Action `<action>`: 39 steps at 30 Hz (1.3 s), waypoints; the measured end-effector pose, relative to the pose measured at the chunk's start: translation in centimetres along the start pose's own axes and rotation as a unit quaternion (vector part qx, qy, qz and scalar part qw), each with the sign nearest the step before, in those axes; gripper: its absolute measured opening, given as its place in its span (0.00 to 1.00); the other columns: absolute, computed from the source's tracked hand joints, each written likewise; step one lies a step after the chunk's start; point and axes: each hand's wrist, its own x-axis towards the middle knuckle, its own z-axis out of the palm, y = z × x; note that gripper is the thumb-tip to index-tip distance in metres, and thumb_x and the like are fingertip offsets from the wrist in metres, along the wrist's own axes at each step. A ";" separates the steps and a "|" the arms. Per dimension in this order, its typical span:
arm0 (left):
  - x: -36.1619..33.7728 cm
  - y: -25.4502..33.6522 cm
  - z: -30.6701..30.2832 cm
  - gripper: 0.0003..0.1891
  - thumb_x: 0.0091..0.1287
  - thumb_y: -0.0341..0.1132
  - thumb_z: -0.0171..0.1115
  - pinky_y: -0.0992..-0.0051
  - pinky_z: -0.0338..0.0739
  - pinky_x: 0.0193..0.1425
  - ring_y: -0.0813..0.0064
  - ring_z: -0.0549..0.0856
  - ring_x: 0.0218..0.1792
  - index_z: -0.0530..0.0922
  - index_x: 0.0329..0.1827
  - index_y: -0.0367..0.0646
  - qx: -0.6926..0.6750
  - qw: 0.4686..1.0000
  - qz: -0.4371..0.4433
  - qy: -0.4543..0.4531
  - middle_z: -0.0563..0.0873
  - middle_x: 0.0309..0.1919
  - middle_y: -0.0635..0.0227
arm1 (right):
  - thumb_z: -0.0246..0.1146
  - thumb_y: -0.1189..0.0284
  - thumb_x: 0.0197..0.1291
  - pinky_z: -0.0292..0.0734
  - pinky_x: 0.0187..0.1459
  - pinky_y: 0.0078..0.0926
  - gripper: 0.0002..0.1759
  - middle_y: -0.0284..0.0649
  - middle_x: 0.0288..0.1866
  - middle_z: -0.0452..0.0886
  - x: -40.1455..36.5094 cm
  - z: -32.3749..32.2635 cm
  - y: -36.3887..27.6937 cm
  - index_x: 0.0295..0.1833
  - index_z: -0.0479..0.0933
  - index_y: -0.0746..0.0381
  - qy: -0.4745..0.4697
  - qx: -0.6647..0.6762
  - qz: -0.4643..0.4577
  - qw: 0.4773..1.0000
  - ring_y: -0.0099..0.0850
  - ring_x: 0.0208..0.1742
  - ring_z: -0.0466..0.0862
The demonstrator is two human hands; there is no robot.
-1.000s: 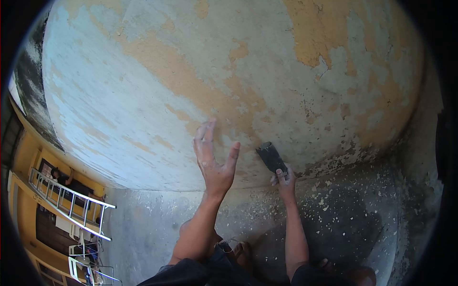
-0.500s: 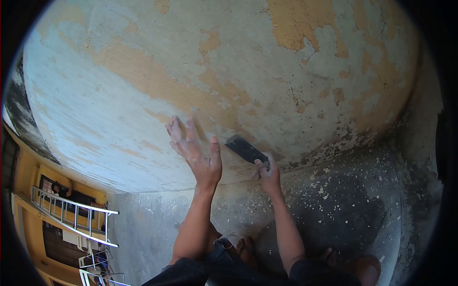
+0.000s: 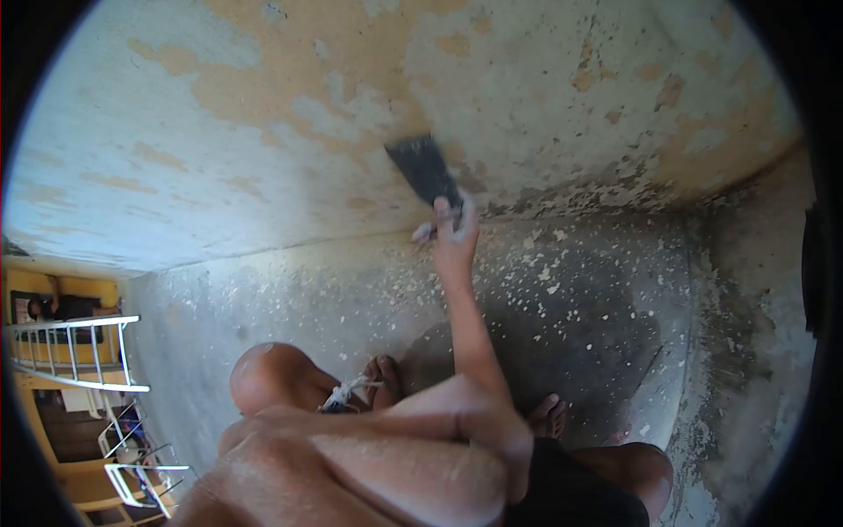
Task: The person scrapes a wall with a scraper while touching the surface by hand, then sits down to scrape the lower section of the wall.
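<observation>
My right hand (image 3: 455,230) grips a dark, wide-bladed scraper (image 3: 423,167), its thumb laid along the near end. The blade's broad edge is at the wall (image 3: 290,184), over a patch where pale paint has come off and yellow-orange shows. White dust coats the fingers of this hand. Very near the camera, at the bottom, my left hand (image 3: 351,465) looms large with its back towards me. Its fingers are bent and spread apart, pointing right, with nothing visible in them; the fingertips are partly hidden.
White paint flakes (image 3: 549,277) litter the grey floor (image 3: 290,303) along the foot of the wall. My bare knees and feet are below. At the left stands a metal ladder (image 3: 79,327), with another person (image 3: 61,303) behind it. A white metal frame (image 3: 132,479) is nearer.
My left hand has left its place before the wall and come back close to the camera. The scraper and right hand have shifted up and slightly left in view; the view itself has turned.
</observation>
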 end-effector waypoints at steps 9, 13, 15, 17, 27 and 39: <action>0.8 -5.0 -4.3 0.13 0.73 0.57 0.57 0.62 0.72 0.37 0.86 0.63 0.22 0.78 0.28 0.73 -0.281 0.945 0.170 -0.002 0.64 0.20 0.88 | 0.61 0.60 0.74 0.72 0.25 0.19 0.22 0.38 0.39 0.80 0.2 1.8 -1.6 0.62 0.70 0.64 -0.026 -0.023 -0.042 0.998 0.21 0.22 0.80; 2.6 -6.3 -9.5 0.11 0.75 0.54 0.53 0.57 0.73 0.47 0.79 0.69 0.31 0.80 0.40 0.66 -0.285 0.901 0.172 -0.277 0.70 0.25 0.83 | 0.61 0.57 0.74 0.71 0.24 0.19 0.25 0.35 0.39 0.80 -1.2 -1.7 4.7 0.63 0.68 0.64 0.039 -0.012 0.005 0.999 0.21 0.21 0.77; 4.1 -8.7 -12.4 0.19 0.80 0.49 0.43 0.55 0.73 0.58 0.64 0.79 0.46 0.80 0.54 0.49 -0.332 0.856 0.142 -0.370 0.81 0.35 0.69 | 0.61 0.56 0.74 0.70 0.24 0.19 0.25 0.35 0.38 0.79 -1.2 -1.6 5.4 0.63 0.69 0.65 0.060 -0.014 0.006 0.998 0.20 0.21 0.76; 6.5 -10.0 -12.5 0.13 0.75 0.38 0.49 0.62 0.74 0.53 0.70 0.76 0.43 0.78 0.55 0.46 -0.227 0.919 0.210 -0.246 0.79 0.39 0.67 | 0.62 0.58 0.73 0.69 0.23 0.19 0.24 0.33 0.35 0.77 -1.5 -0.7 4.2 0.61 0.70 0.65 0.073 0.030 0.008 0.997 0.19 0.21 0.75; 12.3 -14.3 -9.3 0.32 0.66 0.36 0.64 0.53 0.60 0.73 0.51 0.67 0.69 0.68 0.74 0.41 0.319 0.860 0.390 0.082 0.70 0.69 0.51 | 0.61 0.59 0.74 0.68 0.23 0.20 0.23 0.34 0.37 0.78 -1.9 -0.9 3.8 0.61 0.69 0.65 0.102 0.034 -0.021 0.994 0.19 0.22 0.74; 14.0 -16.7 -6.4 0.42 0.65 0.42 0.63 0.37 0.38 0.78 0.32 0.38 0.80 0.55 0.82 0.48 0.443 0.803 0.391 0.079 0.44 0.80 0.39 | 0.63 0.60 0.73 0.68 0.24 0.19 0.22 0.33 0.35 0.77 -1.9 -2.3 2.1 0.60 0.71 0.65 0.110 0.032 0.010 0.993 0.17 0.22 0.72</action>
